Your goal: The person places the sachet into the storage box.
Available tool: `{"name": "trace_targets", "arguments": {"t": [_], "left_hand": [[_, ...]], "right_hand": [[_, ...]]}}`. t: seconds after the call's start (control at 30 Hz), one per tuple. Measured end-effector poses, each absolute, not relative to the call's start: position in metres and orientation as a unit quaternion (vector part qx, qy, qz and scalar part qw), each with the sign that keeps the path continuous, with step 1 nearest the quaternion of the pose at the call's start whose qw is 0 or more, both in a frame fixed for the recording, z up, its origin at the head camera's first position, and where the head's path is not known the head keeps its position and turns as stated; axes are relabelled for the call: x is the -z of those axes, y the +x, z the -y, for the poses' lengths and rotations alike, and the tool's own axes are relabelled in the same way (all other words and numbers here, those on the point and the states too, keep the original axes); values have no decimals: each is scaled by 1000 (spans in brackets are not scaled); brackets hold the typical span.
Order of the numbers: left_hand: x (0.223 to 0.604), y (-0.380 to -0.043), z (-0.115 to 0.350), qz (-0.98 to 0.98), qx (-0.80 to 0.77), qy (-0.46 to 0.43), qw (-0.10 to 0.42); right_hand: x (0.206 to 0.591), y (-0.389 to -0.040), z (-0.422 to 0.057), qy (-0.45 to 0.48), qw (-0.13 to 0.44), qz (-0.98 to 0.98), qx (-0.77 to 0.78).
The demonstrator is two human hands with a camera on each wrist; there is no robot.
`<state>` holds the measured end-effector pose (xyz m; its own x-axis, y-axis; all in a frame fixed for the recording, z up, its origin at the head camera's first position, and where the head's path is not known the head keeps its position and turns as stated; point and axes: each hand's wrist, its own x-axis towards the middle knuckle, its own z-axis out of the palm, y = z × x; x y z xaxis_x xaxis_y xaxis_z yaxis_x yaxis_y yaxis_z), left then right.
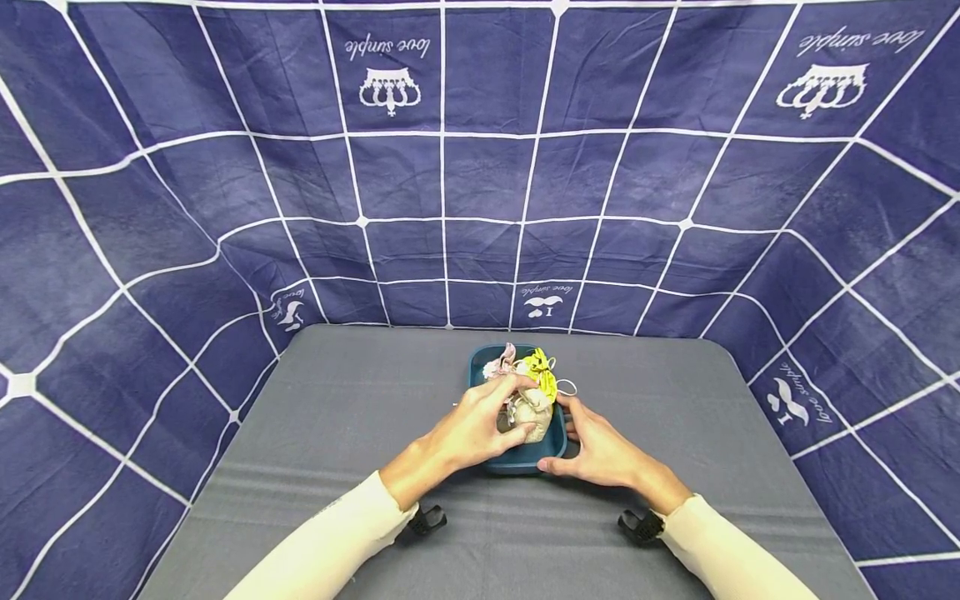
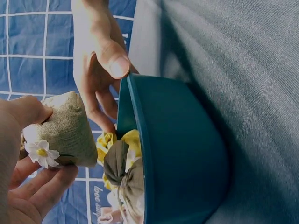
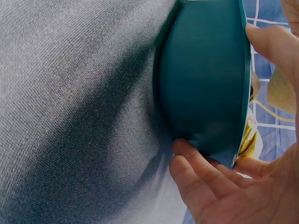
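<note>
My left hand (image 1: 474, 423) grips a small beige linen pouch (image 2: 74, 133) with a white fabric flower on its side, between thumb and fingers. It is held at the opening of a teal plastic tub (image 1: 512, 468). My right hand (image 1: 606, 452) holds the tub at its right side, thumb at the rim and fingers along the outer wall (image 3: 205, 79). Inside the tub lie a yellow pouch (image 1: 543, 377) with a white cord, a pink-and-white cloth piece (image 1: 504, 362) and a grey-brown tied pouch (image 2: 116, 161). The left hand partly hides the contents.
The tub stands on a grey cloth-covered table (image 1: 360, 400) with soft wrinkles. A blue curtain (image 1: 480, 175) with white grid lines surrounds its back and sides. Black wrist straps (image 1: 429, 521) sit below both wrists.
</note>
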<state>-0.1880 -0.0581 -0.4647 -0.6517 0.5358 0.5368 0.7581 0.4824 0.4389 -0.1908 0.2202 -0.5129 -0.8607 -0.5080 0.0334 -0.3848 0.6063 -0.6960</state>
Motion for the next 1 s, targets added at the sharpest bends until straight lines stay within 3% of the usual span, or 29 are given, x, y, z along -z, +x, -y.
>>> {"name": "trace_targets", "arguments": {"t": [1.0], "left_hand": [[478, -189, 48, 851, 323, -396, 123]], "right_hand": [[513, -187, -216, -254, 72, -898, 352]]}}
